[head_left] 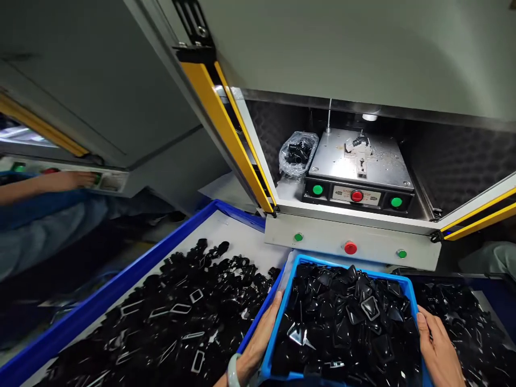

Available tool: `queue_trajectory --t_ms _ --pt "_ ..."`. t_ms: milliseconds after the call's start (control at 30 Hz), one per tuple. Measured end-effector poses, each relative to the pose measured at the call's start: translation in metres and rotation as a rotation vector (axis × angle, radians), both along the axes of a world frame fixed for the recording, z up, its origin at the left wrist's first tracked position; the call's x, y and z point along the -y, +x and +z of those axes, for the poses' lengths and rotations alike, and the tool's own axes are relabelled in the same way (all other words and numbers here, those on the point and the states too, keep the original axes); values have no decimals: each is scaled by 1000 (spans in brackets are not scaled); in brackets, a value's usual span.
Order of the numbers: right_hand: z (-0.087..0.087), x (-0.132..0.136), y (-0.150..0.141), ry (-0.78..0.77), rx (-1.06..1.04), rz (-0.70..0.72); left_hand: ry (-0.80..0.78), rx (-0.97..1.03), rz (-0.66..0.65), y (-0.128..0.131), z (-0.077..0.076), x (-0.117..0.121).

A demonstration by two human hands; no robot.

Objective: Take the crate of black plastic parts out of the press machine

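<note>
My left hand (262,336) and my right hand (437,344) grip opposite sides of a small blue plastic tray (355,271), whose rim sits under my fingers. The tray is heaped with glossy black plastic parts (342,328), some shaped like hollow rectangular frames. It is held just in front of the machine's grey front panel (350,239), which carries a red button and green buttons. Neither hand touches the machine.
A wide blue-rimmed tray (100,301) of black parts lies left, and more black parts (463,317) lie right. Yellow light curtains (221,118) flank a press opening with a metal plate fixture (358,158) and a plastic bag of parts (298,155). A co-worker's hand (80,180) touches another panel at left.
</note>
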State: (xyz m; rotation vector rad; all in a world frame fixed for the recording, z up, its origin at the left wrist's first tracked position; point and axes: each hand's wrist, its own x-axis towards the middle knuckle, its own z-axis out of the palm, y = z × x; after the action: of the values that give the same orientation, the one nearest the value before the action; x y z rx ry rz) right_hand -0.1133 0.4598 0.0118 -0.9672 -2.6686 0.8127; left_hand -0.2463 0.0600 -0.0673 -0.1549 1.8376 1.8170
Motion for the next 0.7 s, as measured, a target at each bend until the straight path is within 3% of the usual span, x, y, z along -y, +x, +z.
queue_trajectory --t_ms 167,300,400,567,700 --pt "5 9 -8 -87 -151 -31 32 98 68 3 0 -5" --pt "16 19 -8 -190 -146 21 73 75 111 -5 -10 -4" --pt "14 24 -5 -232 -180 -17 135 75 118 -8 -14 -6" --pt "8 29 -5 -227 -258 -69 128 214 260 2 -10 -2" --pt "16 33 -13 -230 -305 -31 142 213 305 10 -1 13"
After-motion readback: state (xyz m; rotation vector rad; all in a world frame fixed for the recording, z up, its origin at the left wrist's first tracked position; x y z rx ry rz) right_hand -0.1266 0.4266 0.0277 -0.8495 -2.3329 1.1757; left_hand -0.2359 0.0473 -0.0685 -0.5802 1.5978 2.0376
